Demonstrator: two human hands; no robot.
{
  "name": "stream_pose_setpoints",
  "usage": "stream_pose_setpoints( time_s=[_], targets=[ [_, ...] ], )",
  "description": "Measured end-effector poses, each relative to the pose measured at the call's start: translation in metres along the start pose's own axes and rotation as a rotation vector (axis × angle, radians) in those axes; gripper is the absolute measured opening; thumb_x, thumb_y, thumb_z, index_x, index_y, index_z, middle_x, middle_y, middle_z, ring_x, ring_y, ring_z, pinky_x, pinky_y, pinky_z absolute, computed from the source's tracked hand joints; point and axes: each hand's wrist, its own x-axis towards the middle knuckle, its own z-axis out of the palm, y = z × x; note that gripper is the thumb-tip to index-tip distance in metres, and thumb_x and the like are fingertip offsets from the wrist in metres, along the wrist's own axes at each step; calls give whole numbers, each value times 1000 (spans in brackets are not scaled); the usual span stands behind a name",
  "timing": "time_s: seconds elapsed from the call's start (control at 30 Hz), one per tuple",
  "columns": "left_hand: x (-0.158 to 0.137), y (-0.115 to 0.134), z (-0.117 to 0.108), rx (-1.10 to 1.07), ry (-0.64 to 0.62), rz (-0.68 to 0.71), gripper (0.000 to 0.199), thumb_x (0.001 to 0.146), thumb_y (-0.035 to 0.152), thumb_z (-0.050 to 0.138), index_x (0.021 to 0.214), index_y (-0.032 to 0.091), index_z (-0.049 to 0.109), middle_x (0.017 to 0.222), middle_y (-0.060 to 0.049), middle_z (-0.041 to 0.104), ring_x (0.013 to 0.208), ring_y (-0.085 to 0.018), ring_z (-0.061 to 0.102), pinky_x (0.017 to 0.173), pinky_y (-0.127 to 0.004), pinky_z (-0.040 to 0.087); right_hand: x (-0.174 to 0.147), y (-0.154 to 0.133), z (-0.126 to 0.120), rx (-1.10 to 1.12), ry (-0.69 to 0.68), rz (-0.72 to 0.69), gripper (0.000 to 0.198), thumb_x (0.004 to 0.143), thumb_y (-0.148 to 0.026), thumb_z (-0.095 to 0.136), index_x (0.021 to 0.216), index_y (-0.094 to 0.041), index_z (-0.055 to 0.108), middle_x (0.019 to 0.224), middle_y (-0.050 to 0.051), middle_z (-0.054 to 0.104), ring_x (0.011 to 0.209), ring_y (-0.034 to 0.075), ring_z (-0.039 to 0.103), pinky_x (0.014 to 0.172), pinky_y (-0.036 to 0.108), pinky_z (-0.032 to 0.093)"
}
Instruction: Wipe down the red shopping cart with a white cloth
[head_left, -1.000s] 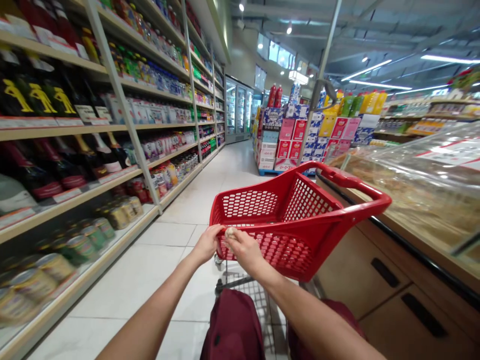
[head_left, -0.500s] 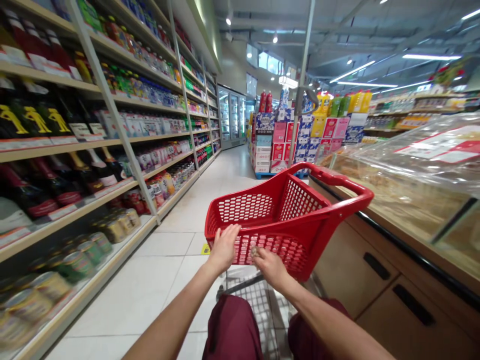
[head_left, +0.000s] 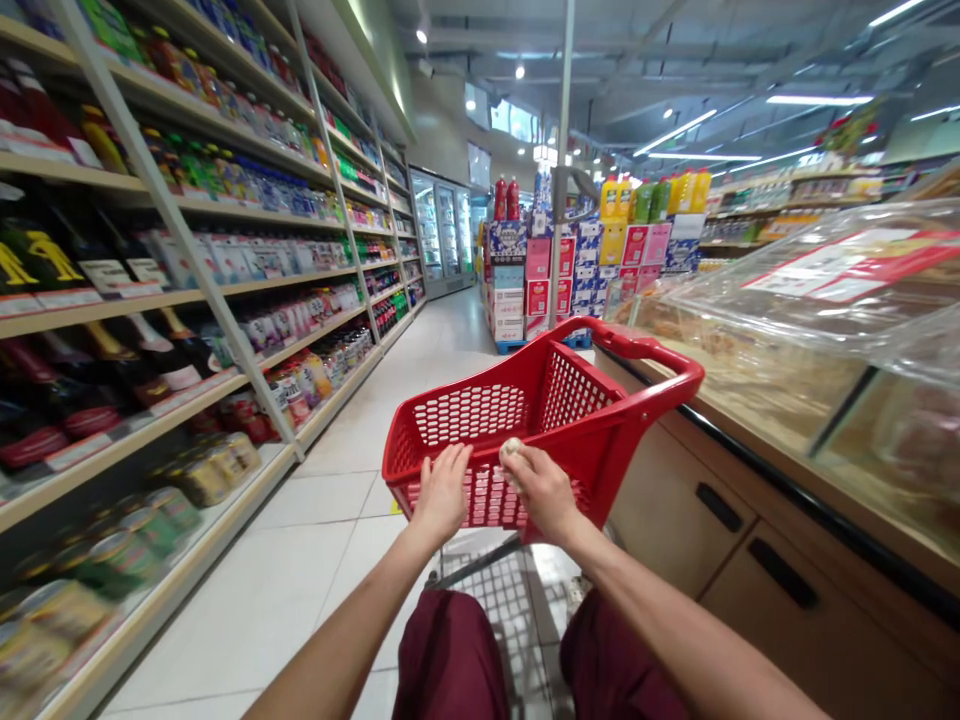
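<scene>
A red shopping cart [head_left: 517, 415] with a perforated basket stands turned sideways in front of me, its handle toward the right. My left hand [head_left: 442, 490] is at the near side wall of the basket, fingers stretched toward the rim; whether they touch it I cannot tell. Beside it, my right hand [head_left: 544, 490] is closed, with a small crumpled whitish wad [head_left: 511, 452] pinched between thumb and fingers. That wad is up near the basket's near rim. Its material is not clear. The visible part of the basket's inside shows no goods.
Shelves [head_left: 270, 275] of bottles, cans and packets line the left side. At the right stands a wooden counter [head_left: 675, 500] with a plastic-covered display [head_left: 787, 330]. Stacked drink cartons [head_left: 536, 290] stand ahead, with glass-door coolers [head_left: 446, 235] beyond. Pale tiled floor [head_left: 315, 520] runs along the aisle.
My right hand has risen from low on the basket wall to the rim, bringing the whitish wad more into view. My left hand has shifted little. The view has swung slightly right.
</scene>
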Motion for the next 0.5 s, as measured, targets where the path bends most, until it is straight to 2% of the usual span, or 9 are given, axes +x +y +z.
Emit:
stream_pose_setpoints(
  time_s=[0.17, 0.27, 0.37, 0.5],
  targets=[
    [5, 19, 8, -7, -41, 38, 63, 63, 1, 34, 124, 15, 36, 132, -11, 39, 124, -22, 29, 102, -54, 16, -5, 17, 0, -81, -25, -36, 23, 82, -23, 49, 103, -19, 58, 102, 11, 57, 82, 18, 52, 69, 29, 43],
    [7, 20, 9, -16, -16, 16, 62, 62, 1, 35, 123, 15, 37, 130, -12, 40, 121, -23, 32, 101, -54, 17, -4, 26, 2, -156, -64, -60, 29, 80, -24, 53, 108, -20, 55, 107, 11, 54, 83, 20, 51, 69, 31, 43],
    [8, 19, 9, -16, -18, -4, 62, 61, 1, 36, 122, 14, 38, 129, -12, 41, 120, -22, 33, 101, -54, 17, 1, 33, 2, -114, -105, -106, 23, 82, -24, 49, 103, -21, 58, 102, 9, 56, 80, 17, 51, 71, 28, 43],
    [10, 20, 10, 1, -5, -23, 62, 62, 1, 35, 122, 14, 38, 130, -10, 40, 121, -21, 32, 102, -53, 16, -10, 34, 2, -91, -194, -81, 22, 83, -21, 47, 102, -18, 58, 103, 10, 56, 84, 18, 52, 75, 29, 45]
  ],
)
